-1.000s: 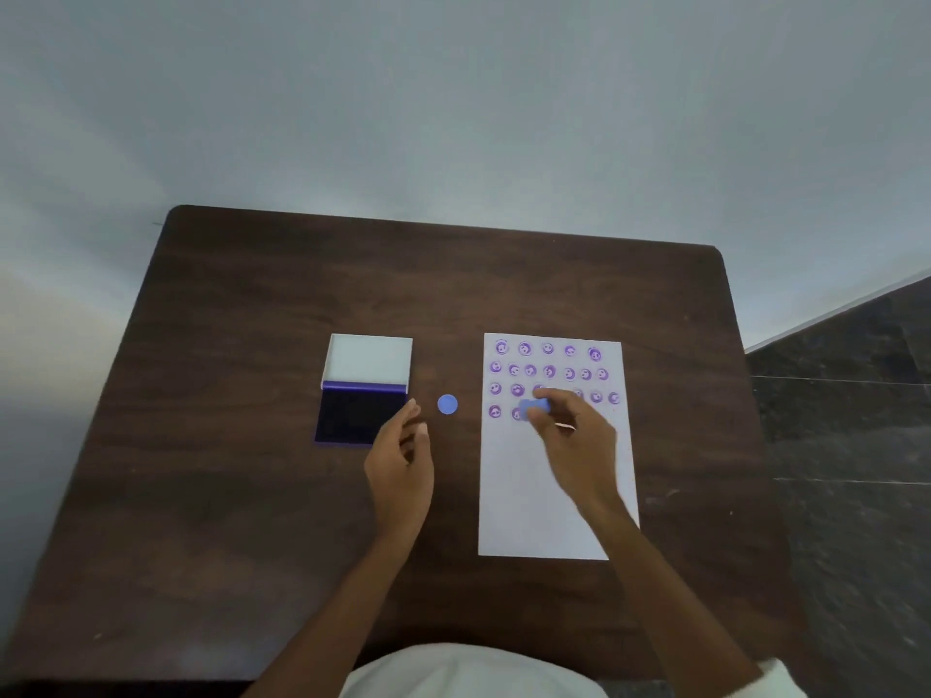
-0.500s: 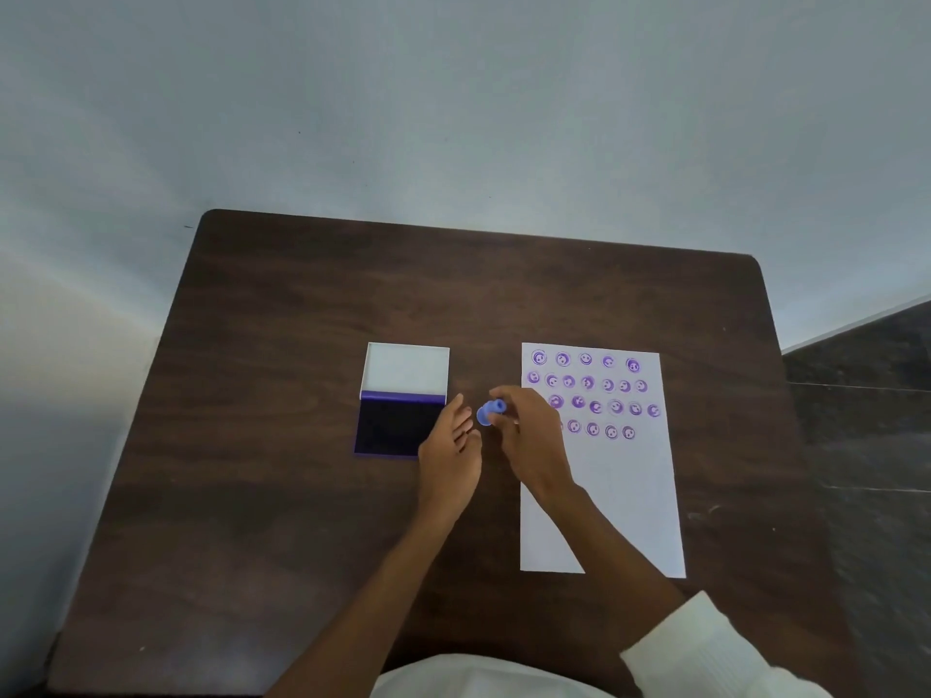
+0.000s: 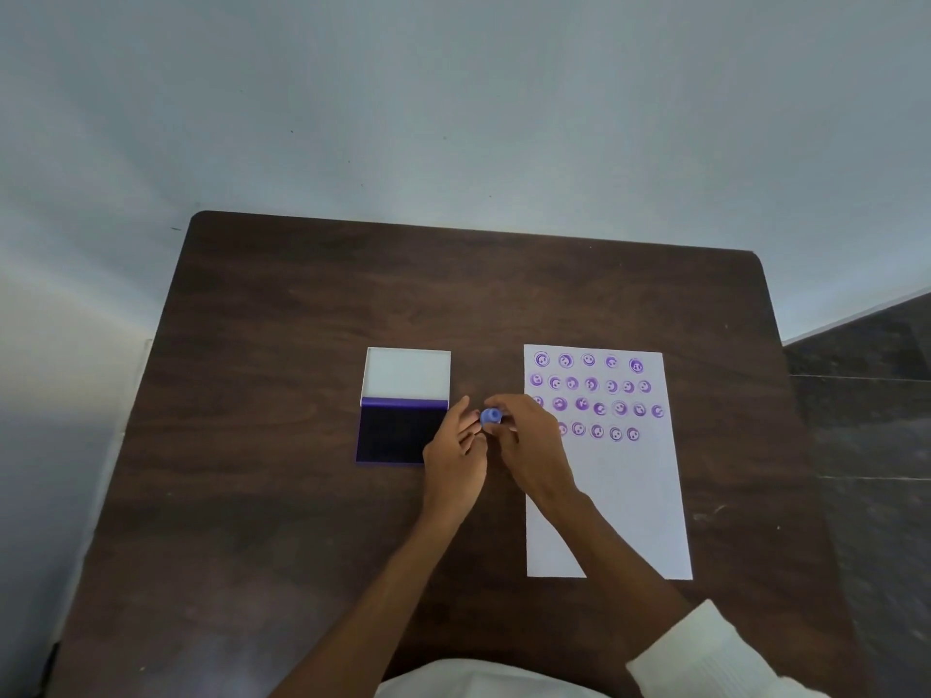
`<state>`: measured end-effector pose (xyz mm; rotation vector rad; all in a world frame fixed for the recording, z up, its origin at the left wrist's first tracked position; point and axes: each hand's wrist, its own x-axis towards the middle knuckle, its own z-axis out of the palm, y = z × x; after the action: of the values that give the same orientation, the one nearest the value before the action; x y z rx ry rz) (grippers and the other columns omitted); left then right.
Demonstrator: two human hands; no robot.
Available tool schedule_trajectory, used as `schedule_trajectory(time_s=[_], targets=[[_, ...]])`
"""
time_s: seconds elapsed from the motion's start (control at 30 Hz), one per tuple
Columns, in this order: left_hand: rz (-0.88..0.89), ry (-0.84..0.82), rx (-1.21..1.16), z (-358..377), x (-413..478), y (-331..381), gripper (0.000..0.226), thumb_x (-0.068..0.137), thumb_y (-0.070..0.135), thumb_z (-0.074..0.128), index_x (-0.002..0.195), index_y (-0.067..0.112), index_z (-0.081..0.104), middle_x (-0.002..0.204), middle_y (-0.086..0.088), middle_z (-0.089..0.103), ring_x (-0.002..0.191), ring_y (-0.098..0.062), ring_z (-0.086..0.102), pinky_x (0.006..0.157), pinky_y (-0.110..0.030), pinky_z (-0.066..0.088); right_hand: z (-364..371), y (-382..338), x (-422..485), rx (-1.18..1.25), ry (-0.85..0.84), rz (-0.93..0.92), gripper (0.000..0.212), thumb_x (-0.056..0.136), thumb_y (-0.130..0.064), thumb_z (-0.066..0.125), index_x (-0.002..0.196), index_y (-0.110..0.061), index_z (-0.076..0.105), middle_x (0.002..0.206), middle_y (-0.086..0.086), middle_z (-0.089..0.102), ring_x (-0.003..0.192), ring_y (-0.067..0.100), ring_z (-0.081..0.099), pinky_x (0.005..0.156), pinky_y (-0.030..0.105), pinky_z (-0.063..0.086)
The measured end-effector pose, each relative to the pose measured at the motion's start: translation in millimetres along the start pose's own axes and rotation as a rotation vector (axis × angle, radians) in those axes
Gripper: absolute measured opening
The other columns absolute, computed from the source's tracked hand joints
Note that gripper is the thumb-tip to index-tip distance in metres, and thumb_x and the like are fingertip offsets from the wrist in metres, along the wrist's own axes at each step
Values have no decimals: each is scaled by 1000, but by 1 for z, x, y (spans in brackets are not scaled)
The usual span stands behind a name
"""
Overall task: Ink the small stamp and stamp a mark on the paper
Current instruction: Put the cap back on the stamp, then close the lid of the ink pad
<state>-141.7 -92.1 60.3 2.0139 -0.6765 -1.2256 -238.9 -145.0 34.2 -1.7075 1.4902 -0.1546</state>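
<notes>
The right hand pinches the small blue stamp in its fingertips, in the middle of the table between the ink pad and the paper. A second ago it was pressed on the sheet's fourth row of purple marks; it has since come off leftward. The left hand stays loosely open beside the pad, holding nothing. Likely re-inking comes next.

Right hand pinching closed, left hand loosely spread beside it
</notes>
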Motion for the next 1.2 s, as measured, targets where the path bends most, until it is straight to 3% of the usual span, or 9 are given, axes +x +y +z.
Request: schedule_trajectory(time_s=[0.13,0.67,0.83,0.93,1.03,1.13,1.2], targets=[[-6,-1,12,1,2,-2,47,100,17,53,146,24,43,145,-5,50,131,-21,48,110,-37,39,4,1,-2,18,-39,42,37,95,-21,56,128,-5,53,133,15,57,118,27,55,106,25,34],[2,24,44,5,0,-2,43,99,11,52,142,19,48,138,-7,56,124,-21,54,105,-31,43,2,2,-5,-123,-37,-30,40,95,-26,56,130,-8,53,134,13,58,119,26,56,109,27,35],[35,-13,52,0,-2,-2,41,100,13,52,140,18,50,136,-6,58,122,-20,55,103,-29,43,2,-4,-8,-75,69,-88,32,93,-24,60,120,-7,61,122,13,66,108,26,62,106,37,46],[71,-18,32,-13,-1,-3,40,98,10,54,137,18,54,134,-1,60,123,-15,56,105,-28,42,-2,-4,-7,-33,83,-115,28,92,-20,62,117,-9,62,119,11,66,106,23,62,103,30,46],[118,49,-98,-42,7,-8,32,95,5,57,124,18,64,121,3,69,110,-6,64,100,-25,50,-9,-4,-7,-72,124,-198,33,86,-12,67,118,-12,60,124,7,61,112,19,57,102,26,45],[185,251,-146,-77,21,-13,27,92,6,59,109,24,70,107,6,73,101,-7,68,95,-31,53,-14,-22,-9,10,190,-230,37,84,-9,69,119,-14,60,125,3,60,112,13,56,94,16,43],[134,350,-118,-98,30,-11,27,93,10,57,114,23,67,112,6,71,104,-9,65,96,-31,51,-14,-47,-9,149,173,-192,38,86,-6,66,123,-14,58,126,1,62,111,10,58,90,13,45]])
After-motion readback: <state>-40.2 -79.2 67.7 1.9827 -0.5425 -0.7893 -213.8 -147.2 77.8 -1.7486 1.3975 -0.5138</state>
